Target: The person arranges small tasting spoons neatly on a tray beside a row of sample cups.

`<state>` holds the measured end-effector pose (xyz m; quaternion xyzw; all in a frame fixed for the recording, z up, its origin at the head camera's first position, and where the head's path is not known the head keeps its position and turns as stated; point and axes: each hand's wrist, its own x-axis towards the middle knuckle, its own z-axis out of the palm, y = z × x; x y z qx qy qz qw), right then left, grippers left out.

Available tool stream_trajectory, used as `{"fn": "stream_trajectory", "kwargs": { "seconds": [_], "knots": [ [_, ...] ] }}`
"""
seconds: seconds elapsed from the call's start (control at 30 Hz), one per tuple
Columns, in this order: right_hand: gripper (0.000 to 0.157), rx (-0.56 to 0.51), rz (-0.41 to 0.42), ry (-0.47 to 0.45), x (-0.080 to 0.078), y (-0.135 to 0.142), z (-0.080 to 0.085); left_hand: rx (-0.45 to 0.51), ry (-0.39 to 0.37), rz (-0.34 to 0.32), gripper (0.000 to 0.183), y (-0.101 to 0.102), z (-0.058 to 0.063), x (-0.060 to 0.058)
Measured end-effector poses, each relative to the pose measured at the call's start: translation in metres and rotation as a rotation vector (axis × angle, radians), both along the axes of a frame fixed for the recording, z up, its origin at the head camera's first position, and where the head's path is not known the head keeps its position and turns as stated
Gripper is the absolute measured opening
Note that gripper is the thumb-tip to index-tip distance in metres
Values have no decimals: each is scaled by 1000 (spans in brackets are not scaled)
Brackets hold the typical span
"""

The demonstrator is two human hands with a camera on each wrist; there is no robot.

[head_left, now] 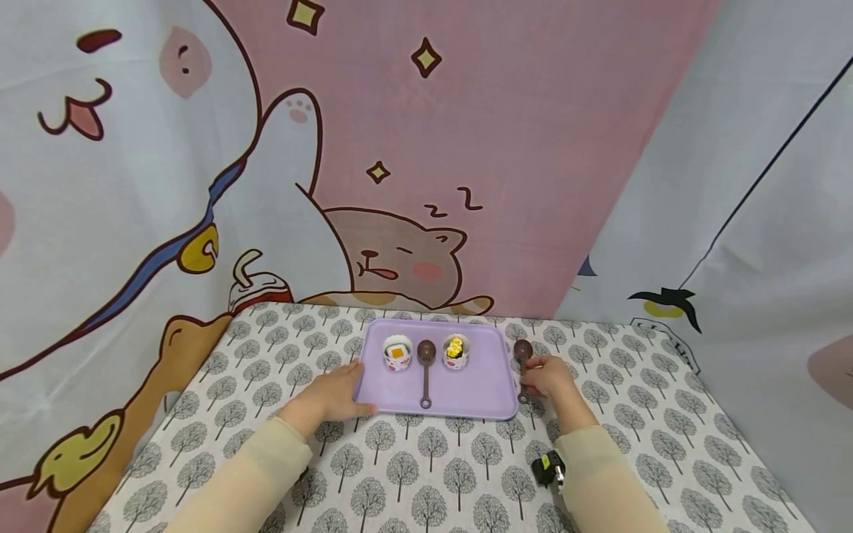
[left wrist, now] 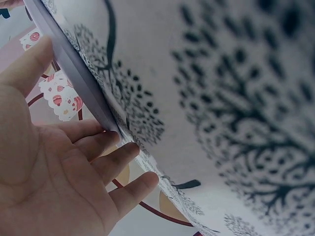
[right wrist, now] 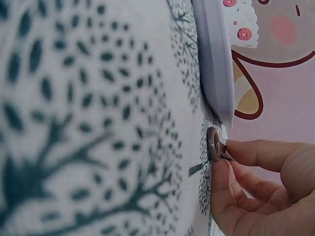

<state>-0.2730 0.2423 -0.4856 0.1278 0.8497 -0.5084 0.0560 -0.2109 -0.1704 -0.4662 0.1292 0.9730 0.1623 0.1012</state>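
A purple tray (head_left: 466,392) lies on the table, bearing two paper cups and a brown spoon (head_left: 426,370) between them. The left cup (head_left: 397,362) holds something white with an orange square on top; the right cup (head_left: 456,360) has a dark filling with yellow on it. My left hand (head_left: 333,392) rests at the tray's left edge, its fingers fairly straight in the left wrist view. Just right of the tray, my right hand (head_left: 548,376) pinches the handle of a second brown spoon (head_left: 523,349) between thumb and fingers. Its ring end shows in the right wrist view.
A tree-patterned cloth (head_left: 433,474) covers the table. Near the right forearm lies a small black object (head_left: 546,468) with a yellow-green mark. Cartoon-printed curtains (head_left: 533,148) stand behind and beside the table.
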Motion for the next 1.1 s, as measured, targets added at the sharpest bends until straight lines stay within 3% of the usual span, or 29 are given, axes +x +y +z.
{"fn": "stream_trajectory", "kwargs": {
  "seconds": [0.8,1.1],
  "knots": [
    [41,23,41,-53,-2,0,-2,9,-14,0,101,0,-1,-1],
    [37,-59,49,-67,5,0,5,10,-13,-3,100,0,0,0]
  ]
}}
